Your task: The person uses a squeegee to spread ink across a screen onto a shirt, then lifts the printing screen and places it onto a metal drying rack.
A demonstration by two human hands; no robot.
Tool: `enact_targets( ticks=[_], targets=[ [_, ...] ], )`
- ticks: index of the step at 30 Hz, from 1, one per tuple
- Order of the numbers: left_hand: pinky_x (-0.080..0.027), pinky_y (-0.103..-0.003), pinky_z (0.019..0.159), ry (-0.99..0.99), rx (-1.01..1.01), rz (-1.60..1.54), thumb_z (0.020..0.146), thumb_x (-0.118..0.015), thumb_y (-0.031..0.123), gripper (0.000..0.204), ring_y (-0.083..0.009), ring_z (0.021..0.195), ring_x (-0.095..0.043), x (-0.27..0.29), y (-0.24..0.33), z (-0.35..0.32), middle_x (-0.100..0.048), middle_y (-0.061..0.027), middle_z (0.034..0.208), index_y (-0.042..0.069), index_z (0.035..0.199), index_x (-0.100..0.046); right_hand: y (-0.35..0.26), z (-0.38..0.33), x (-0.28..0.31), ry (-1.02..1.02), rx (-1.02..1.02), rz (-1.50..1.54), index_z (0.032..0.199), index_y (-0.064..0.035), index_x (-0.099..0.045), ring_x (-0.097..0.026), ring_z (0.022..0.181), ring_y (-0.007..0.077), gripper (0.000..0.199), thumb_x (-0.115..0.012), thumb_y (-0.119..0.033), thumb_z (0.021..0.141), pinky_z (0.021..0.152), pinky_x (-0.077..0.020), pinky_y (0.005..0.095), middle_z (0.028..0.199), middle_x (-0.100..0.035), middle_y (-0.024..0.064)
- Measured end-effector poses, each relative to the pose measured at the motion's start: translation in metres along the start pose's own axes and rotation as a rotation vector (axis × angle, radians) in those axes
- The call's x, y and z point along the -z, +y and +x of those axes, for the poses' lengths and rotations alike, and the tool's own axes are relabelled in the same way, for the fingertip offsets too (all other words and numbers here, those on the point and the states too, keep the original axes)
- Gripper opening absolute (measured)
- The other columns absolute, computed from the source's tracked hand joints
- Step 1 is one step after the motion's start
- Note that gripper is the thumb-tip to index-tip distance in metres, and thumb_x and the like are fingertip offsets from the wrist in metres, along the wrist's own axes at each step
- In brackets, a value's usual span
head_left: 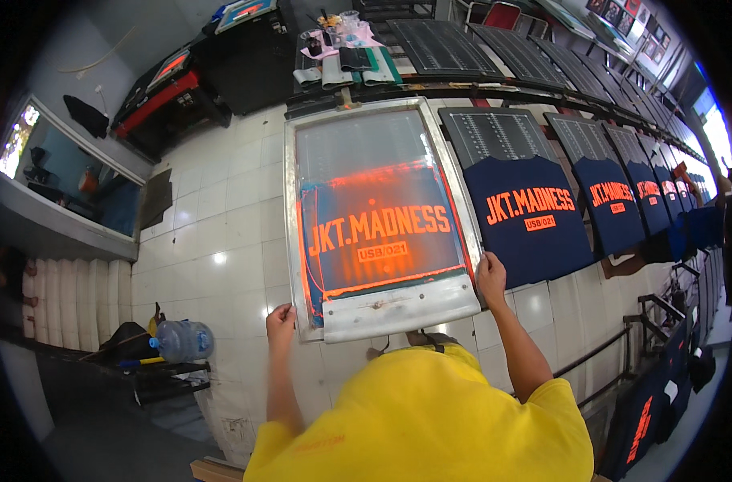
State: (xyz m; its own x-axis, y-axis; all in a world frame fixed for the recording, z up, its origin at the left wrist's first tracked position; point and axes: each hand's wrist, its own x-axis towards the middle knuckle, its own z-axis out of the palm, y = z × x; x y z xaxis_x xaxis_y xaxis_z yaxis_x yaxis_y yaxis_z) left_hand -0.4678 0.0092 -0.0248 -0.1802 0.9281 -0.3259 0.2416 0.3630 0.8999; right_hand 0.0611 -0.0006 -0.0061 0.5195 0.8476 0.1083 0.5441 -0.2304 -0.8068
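Observation:
A metal-framed printing screen [294, 241] lies in front of me, orange ink smeared over its mesh and orange lettering showing through. Across its near end rests a wide metal squeegee [402, 307] with a dark green blade edged in orange ink. My right hand [491, 279] is closed on the screen's right edge, beside the squeegee's end. At the near left corner is my left hand [282, 316], its fingers curled shut; whether they grip the frame is hidden. Dark fabric shows beneath the mesh.
To the right, navy shirts with orange prints [535, 221] lie on a row of dark boards [494, 132]. More squeegees [338, 71] and cups stand beyond the screen. A water jug [183, 341] sits at lower left. Another person's arm [627, 261] reaches in at right.

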Motion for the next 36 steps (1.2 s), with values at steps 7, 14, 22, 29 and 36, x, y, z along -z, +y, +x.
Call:
enact_targets(
  ticks=[7, 14, 22, 29, 36],
  targets=[
    [-0.05, -0.028, 0.071, 0.32, -0.206, 0.247, 0.097, -0.062, 0.023, 0.025, -0.0124, 0.078, -0.064, -0.008, 0.036, -0.032, -0.069, -0.0059, 0.085, -0.001, 0.1, -0.068, -0.034, -0.008, 0.034, -0.194, 0.147, -0.356, 0.116, -0.0025, -0.063, -0.065, 0.093, 0.0346, 0.03, -0.06, -0.023, 0.094, 0.083, -0.0511, 0.0423, 0.1, -0.067, 0.0168],
    [-0.052, -0.029, 0.084, -0.771, -0.144, -0.126, 0.103, -0.052, 0.018, 0.026, -0.016, 0.094, -0.066, -0.042, 0.106, -0.117, -0.068, -0.0087, 0.104, -0.002, 0.107, -0.069, -0.112, -0.07, 0.035, -0.687, 0.923, -0.518, 0.134, -0.0118, -0.053, -0.055, 0.122, 0.0305, 0.062, -0.076, -0.025, 0.078, 0.098, -0.0476, 0.0463, 0.137, -0.056, 0.0081],
    [-0.049, -0.025, 0.073, -0.886, 0.296, -0.206, 0.108, -0.038, 0.033, 0.044, -0.0135, 0.083, -0.064, -0.143, 0.03, -0.109, -0.069, -0.0089, 0.099, -0.001, 0.121, -0.062, -0.145, -0.042, 0.01, -0.701, 0.916, -0.615, 0.113, -0.0109, -0.059, -0.062, 0.102, 0.0308, 0.047, -0.074, -0.017, 0.069, 0.087, -0.0506, 0.0435, 0.109, -0.063, 0.0091],
    [-0.036, -0.024, 0.05, -0.687, 0.355, -0.36, 0.109, -0.034, 0.035, 0.047, -0.0088, 0.053, -0.041, -0.157, 0.047, -0.116, -0.051, 0.0004, 0.065, -0.003, 0.109, -0.062, -0.154, -0.017, -0.007, -0.601, 0.842, -0.607, 0.088, -0.0094, -0.061, -0.063, 0.081, 0.0274, 0.026, -0.074, -0.014, 0.065, 0.07, -0.0514, 0.0424, 0.081, -0.06, 0.0063],
    [-0.032, -0.026, 0.047, -0.684, 0.398, -0.486, 0.109, -0.038, 0.03, 0.038, -0.0087, 0.05, -0.036, -0.158, 0.036, -0.115, -0.042, 0.0015, 0.061, 0.0, 0.093, -0.056, -0.151, -0.034, 0.007, -0.578, 0.886, -0.574, 0.086, -0.0077, -0.061, -0.062, 0.08, 0.0273, 0.026, -0.073, -0.01, 0.063, 0.069, -0.0506, 0.0414, 0.079, -0.061, 0.0067]
  ],
)
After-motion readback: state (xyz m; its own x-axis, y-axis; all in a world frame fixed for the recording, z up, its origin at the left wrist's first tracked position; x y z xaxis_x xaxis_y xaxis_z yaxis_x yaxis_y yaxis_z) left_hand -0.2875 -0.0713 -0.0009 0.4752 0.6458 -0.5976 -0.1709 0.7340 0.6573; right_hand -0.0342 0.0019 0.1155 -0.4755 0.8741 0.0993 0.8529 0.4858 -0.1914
